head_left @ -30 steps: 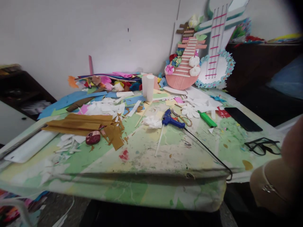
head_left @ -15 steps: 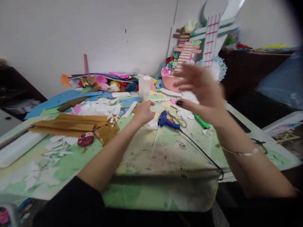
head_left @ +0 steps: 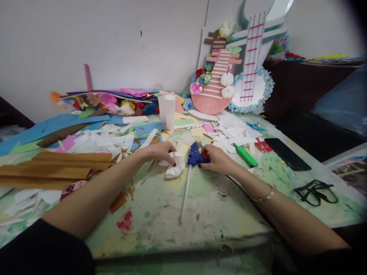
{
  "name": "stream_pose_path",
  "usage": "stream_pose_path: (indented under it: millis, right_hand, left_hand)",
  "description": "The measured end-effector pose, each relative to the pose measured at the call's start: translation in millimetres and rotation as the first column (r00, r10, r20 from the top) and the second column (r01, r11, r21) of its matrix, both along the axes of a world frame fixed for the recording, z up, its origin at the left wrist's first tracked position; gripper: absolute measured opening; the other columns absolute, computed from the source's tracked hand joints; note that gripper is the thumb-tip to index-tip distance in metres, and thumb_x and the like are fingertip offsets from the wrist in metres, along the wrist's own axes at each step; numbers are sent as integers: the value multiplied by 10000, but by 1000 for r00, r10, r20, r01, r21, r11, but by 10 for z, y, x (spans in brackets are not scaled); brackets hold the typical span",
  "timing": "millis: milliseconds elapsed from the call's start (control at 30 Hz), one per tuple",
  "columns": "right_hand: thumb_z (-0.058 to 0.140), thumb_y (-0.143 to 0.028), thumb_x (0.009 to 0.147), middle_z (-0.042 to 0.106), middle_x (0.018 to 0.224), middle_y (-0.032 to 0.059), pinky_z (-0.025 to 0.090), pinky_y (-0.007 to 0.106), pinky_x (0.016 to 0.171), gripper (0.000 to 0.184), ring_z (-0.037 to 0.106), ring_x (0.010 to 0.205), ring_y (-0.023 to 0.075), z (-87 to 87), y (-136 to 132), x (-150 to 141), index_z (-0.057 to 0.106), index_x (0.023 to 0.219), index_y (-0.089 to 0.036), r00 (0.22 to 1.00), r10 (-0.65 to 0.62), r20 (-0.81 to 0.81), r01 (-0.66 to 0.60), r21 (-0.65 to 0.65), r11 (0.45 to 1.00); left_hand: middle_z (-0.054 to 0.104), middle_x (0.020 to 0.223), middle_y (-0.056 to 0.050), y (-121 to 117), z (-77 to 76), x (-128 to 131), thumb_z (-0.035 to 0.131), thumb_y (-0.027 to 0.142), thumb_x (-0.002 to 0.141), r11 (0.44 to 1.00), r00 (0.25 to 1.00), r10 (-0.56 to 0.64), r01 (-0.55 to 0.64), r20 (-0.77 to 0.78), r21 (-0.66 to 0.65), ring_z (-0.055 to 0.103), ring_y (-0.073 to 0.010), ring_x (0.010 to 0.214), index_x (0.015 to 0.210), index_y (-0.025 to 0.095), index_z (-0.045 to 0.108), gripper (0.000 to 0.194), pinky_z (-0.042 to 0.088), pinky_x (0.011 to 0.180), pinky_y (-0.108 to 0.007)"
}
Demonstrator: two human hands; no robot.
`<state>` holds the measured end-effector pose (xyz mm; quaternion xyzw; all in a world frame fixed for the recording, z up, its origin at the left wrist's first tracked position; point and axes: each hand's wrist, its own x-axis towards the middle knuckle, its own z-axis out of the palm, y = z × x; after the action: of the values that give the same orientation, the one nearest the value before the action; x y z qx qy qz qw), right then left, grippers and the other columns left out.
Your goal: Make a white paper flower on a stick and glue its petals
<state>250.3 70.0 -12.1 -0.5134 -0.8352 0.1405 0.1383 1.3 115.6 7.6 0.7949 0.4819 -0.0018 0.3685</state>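
A crumpled white paper flower is pinched between the thumb and fingers of my left hand, just above the table near its middle. To its right, my right hand is closed around the handle of a blue hot glue gun. A long white glue stick sticks out of the gun toward me, and a black cord trails beneath my right forearm. Scissors behind the gun are mostly hidden by it and my fingers.
Around my hands lie white paper scraps, brown crepe paper, a green cutter, a black phone and black glasses. White paper rolls stand behind. Decorated paper guitars lean on the wall.
My right hand has come down from the air and closed on the glue gun. My left hand now pinches the white paper flower. The view has shifted slightly right.
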Motion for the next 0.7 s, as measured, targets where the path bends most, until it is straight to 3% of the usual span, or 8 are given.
stream_pose_path:
  millis: [167,233,400,533,700]
  right_hand:
    - [602,-178,642,583,912,99,405,297,682,260,523,798,201,95,13,-18,524,889,-156,997,18,71,-18,3,1000]
    - [589,-196,640,586,883,104,393,303,648,228,524,773,209,136,8,-50,529,858,-160,991,13,130,-13,1,1000]
    - [586,-292,669,583,737,72,336,290,568,153,497,644,173,237,-4,-56,543,751,-169,968,-13,250,4,37,999]
    - [610,-288,660,619,731,35,367,284,595,165,523,636,151,259,3,126,585,788,-186,990,-141,-4,141,85,986]
    - [630,-224,617,590,773,3,399,276,610,259,515,652,128,159,69,324,539,859,-203,886,-227,-404,266,44,963]
  left_hand:
    - [554,659,21,-8,2,-35,668,284,594,999,990,-51,51,132,1,493,-136,649,704,164,608,173,311,569,-233]
    - [562,669,19,-17,-17,-64,665,279,615,1000,973,-1,0,231,3,499,-130,646,734,160,606,178,322,574,-230]
    - [631,744,-11,-16,-103,-106,716,317,624,984,893,159,-109,422,-140,553,-141,661,848,148,621,296,382,592,-234]
    - [653,771,-33,-7,-166,-104,748,293,614,964,814,261,-190,519,-187,572,-142,659,855,131,656,304,414,584,-238]
    - [663,768,-73,-13,-232,-89,782,241,601,894,678,425,-212,599,-394,574,-121,589,860,94,668,320,454,539,-244]
